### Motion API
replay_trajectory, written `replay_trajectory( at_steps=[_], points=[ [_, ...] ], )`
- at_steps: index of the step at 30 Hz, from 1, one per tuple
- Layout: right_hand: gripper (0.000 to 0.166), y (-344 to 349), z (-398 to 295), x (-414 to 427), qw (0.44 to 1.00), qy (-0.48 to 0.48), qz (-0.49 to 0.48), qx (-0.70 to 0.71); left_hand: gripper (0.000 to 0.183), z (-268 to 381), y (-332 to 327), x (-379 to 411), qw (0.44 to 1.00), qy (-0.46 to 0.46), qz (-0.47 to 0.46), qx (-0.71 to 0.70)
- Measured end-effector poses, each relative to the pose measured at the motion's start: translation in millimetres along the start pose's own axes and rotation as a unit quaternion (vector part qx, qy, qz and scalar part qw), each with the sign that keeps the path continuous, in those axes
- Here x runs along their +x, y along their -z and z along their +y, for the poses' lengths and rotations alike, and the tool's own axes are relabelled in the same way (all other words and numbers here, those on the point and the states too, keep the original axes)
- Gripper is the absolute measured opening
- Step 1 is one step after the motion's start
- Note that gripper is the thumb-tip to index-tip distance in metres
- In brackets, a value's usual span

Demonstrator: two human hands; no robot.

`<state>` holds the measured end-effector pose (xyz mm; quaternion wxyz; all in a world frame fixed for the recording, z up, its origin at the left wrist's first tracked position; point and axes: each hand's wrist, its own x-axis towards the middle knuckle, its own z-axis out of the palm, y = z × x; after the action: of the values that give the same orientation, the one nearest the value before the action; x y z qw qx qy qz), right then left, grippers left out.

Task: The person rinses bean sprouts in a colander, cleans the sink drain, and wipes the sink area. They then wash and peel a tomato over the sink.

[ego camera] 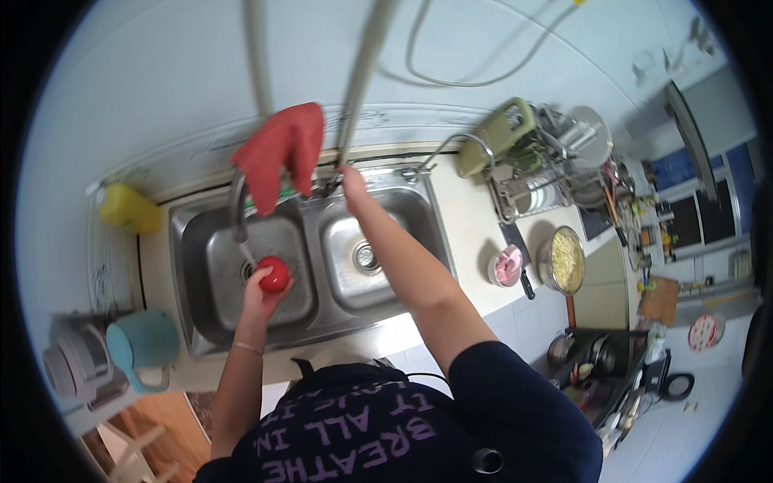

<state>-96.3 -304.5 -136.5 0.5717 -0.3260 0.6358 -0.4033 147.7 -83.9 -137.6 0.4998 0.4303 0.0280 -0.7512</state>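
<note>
My left hand is closed around a round red item, perhaps a tomato, above the left basin of a steel double sink. A thin stream of water falls beside it from the curved faucet. My right hand reaches to the faucet's base behind the divider between the basins; its fingers are mostly hidden, so its grip cannot be told. A red cloth hangs over the faucet, left of my right hand. The right basin lies beneath my right forearm.
A yellow jug and a teal pitcher stand left of the sink. To the right are a green cutting board, a dish rack, a small bowl of pink food, a kitchen knife and a steel bowl of shredded yellowish food.
</note>
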Motion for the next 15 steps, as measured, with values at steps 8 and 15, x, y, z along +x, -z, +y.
replay_trajectory(
  at_steps=[8, 15],
  points=[
    [0.06, 35.8, 40.4, -10.7, 0.974, 0.145, -0.162, -0.065, 0.049, -0.2, -4.2, -10.7, 0.999, 0.017, 0.032, 0.036],
    [0.041, 140.1, 117.5, -132.1, 0.604, 0.198, -0.181, -0.75, 0.056, 0.4, 5.1, 4.0, 0.995, 0.037, 0.091, 0.022]
  ],
)
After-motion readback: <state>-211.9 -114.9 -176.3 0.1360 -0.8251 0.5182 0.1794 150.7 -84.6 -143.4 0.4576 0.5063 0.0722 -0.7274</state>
